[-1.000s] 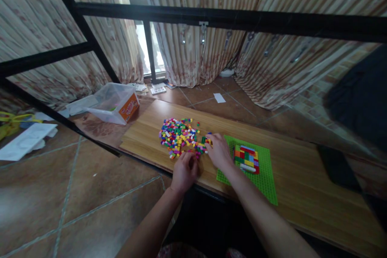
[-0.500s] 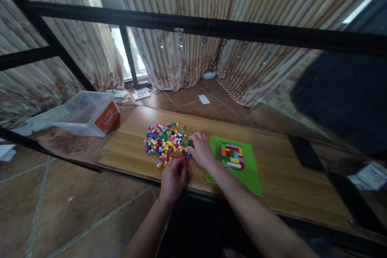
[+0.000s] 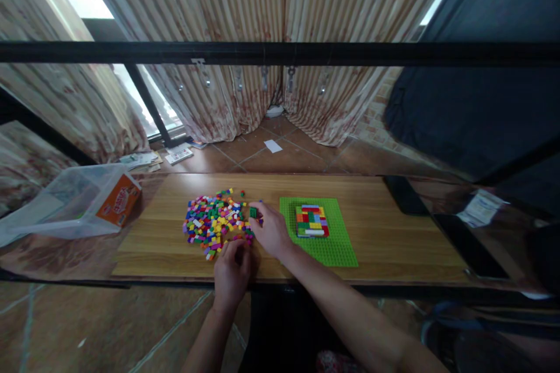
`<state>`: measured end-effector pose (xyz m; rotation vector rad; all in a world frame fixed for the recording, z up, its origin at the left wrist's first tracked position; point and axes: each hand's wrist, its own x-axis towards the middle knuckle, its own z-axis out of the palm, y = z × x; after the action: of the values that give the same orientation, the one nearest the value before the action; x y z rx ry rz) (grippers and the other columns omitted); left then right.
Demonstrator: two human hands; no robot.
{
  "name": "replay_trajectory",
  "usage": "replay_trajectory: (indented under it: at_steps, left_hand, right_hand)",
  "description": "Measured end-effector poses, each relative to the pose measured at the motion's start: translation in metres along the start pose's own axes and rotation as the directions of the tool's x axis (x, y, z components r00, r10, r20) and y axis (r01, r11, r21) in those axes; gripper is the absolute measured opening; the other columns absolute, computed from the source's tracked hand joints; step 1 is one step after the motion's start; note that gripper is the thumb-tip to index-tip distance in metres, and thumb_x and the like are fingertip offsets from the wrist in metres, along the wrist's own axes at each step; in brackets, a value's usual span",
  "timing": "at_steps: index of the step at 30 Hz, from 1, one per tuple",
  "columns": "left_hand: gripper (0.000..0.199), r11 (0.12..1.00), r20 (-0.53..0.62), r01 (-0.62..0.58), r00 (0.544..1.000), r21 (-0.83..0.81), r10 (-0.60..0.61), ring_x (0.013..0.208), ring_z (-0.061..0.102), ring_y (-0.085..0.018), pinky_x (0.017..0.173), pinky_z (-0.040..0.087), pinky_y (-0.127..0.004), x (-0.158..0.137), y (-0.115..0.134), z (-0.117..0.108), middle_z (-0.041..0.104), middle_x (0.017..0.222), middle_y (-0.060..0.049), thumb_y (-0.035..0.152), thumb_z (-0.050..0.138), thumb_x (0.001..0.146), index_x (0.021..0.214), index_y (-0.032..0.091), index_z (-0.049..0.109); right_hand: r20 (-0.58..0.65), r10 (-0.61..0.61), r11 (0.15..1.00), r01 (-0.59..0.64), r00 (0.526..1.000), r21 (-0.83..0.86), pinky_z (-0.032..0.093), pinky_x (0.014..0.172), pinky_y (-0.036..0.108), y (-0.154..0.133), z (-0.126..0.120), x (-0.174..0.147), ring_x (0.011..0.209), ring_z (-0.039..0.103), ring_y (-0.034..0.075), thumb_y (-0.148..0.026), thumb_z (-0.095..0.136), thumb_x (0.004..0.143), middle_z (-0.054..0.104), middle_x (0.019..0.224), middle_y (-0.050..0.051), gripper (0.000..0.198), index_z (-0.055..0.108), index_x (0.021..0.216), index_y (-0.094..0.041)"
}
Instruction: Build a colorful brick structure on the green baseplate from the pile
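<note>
A heap of small toy bricks in many colours lies spread on the wooden board. At its right edge, my right hand pinches a dark green toy brick between thumb and fingers. My left hand rests at the heap's near edge with its fingers curled together; what they hold, if anything, is hidden. To the right of my right hand lies a green studded baseplate. On it stands a low, roughly square build of coloured bricks, with a white brick along its near side.
A clear plastic box with an orange label stands left of the wooden board. Two dark flat phone-like things lie at the right, near a white packet. A black metal bar crosses in front of the curtains.
My view has turned and levelled, so the scene sits further left. The dark green brick in my right hand shows more plainly. My left hand stays curled by the heap.
</note>
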<state>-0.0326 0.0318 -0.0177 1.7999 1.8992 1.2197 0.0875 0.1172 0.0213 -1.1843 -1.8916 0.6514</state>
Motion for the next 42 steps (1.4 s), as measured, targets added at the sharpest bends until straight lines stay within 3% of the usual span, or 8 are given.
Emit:
replay_trajectory:
  at_steps: [3, 5, 11, 15, 21, 27, 32, 42]
  left_hand:
    - [0.014, 1.000, -0.002, -0.007, 1.000, 0.005, 0.007, 0.075, 0.059, -0.018, 0.068, 0.048, -0.029, 0.000, 0.002, -0.001, 0.063, 0.082, -0.004, 0.030, 0.053, 0.086, 0.089, 0.019, 0.062]
    - [0.015, 1.000, 0.000, -0.013, 1.000, 0.010, 0.013, 0.074, 0.059, -0.017, 0.068, 0.047, -0.028, 0.000, 0.003, -0.002, 0.063, 0.082, -0.004, 0.031, 0.053, 0.086, 0.088, 0.019, 0.062]
    - [0.017, 0.999, -0.002, -0.015, 1.000, 0.036, 0.015, 0.075, 0.059, -0.017, 0.069, 0.047, -0.028, 0.000, 0.003, -0.001, 0.063, 0.082, -0.004, 0.033, 0.053, 0.087, 0.087, 0.019, 0.063]
    - [0.017, 0.999, -0.011, -0.018, 1.000, 0.043, 0.019, 0.069, 0.058, -0.015, 0.066, 0.046, -0.028, 0.000, 0.002, 0.000, 0.062, 0.079, -0.003, 0.034, 0.054, 0.087, 0.086, 0.019, 0.063]
    - [0.017, 0.998, -0.019, -0.021, 1.000, 0.057, 0.022, 0.072, 0.060, -0.016, 0.067, 0.047, -0.028, 0.001, 0.001, 0.000, 0.063, 0.080, -0.003, 0.034, 0.054, 0.087, 0.086, 0.019, 0.064]
    - [0.015, 0.999, -0.011, -0.007, 1.000, 0.052, 0.008, 0.073, 0.060, -0.016, 0.068, 0.047, -0.028, 0.000, 0.000, 0.000, 0.063, 0.081, -0.002, 0.032, 0.054, 0.087, 0.087, 0.020, 0.063]
    - [0.015, 0.998, -0.002, -0.012, 1.000, 0.054, 0.012, 0.073, 0.059, -0.016, 0.068, 0.047, -0.028, 0.001, 0.002, 0.000, 0.063, 0.081, -0.003, 0.032, 0.054, 0.087, 0.086, 0.020, 0.062]
    - [0.013, 0.999, -0.015, 0.001, 1.000, 0.040, 0.000, 0.072, 0.059, -0.016, 0.067, 0.048, -0.028, -0.001, 0.005, 0.001, 0.063, 0.080, -0.004, 0.029, 0.052, 0.087, 0.087, 0.020, 0.063]
  right_hand:
    - [-0.061, 0.093, 0.966, -0.075, 0.994, 0.246, 0.052, 0.075, 0.029, -0.004, -0.019, -0.021, 0.084, 0.062, 0.016, -0.019, 0.054, 0.082, 0.067, 0.099, 0.003, 0.034, 0.061, 0.115, -0.023]
    - [-0.086, 0.159, 0.940, -0.125, 0.984, 0.318, 0.052, 0.071, 0.028, 0.001, -0.039, -0.039, 0.080, 0.062, 0.015, -0.022, 0.054, 0.083, 0.067, 0.096, 0.003, 0.033, 0.062, 0.115, -0.023]
    - [-0.234, 0.374, 0.909, -0.304, 0.897, 0.287, 0.054, 0.069, 0.032, 0.054, -0.109, -0.078, 0.076, 0.064, 0.017, -0.031, 0.052, 0.084, 0.069, 0.097, 0.004, 0.037, 0.061, 0.119, -0.023]
    - [-0.269, 0.396, 0.918, -0.387, 0.878, 0.086, 0.053, 0.081, 0.040, 0.084, -0.136, -0.081, 0.089, 0.068, 0.023, -0.031, 0.050, 0.084, 0.072, 0.103, 0.010, 0.041, 0.060, 0.122, -0.019]
    - [-0.239, 0.384, 0.862, -0.440, 0.892, -0.253, 0.052, 0.080, 0.037, 0.069, -0.138, -0.060, 0.089, 0.069, 0.025, -0.027, 0.053, 0.083, 0.073, 0.095, 0.014, 0.039, 0.061, 0.120, -0.015]
    - [-0.124, 0.341, 0.762, -0.351, 0.932, -0.545, 0.048, 0.078, 0.034, 0.044, -0.133, -0.032, 0.084, 0.068, 0.024, -0.022, 0.049, 0.087, 0.073, 0.093, 0.010, 0.028, 0.066, 0.109, -0.019]
    - [-0.080, 0.291, 0.769, -0.283, 0.953, -0.574, 0.046, 0.084, 0.032, 0.047, -0.120, -0.029, 0.092, 0.064, 0.022, -0.017, 0.046, 0.087, 0.071, 0.099, 0.010, 0.029, 0.069, 0.105, -0.019]
    - [-0.088, 0.092, 0.899, -0.121, 0.992, -0.420, 0.047, 0.084, 0.039, 0.064, -0.114, -0.045, 0.089, 0.060, 0.024, -0.024, 0.048, 0.089, 0.066, 0.093, 0.009, 0.025, 0.070, 0.099, -0.021]
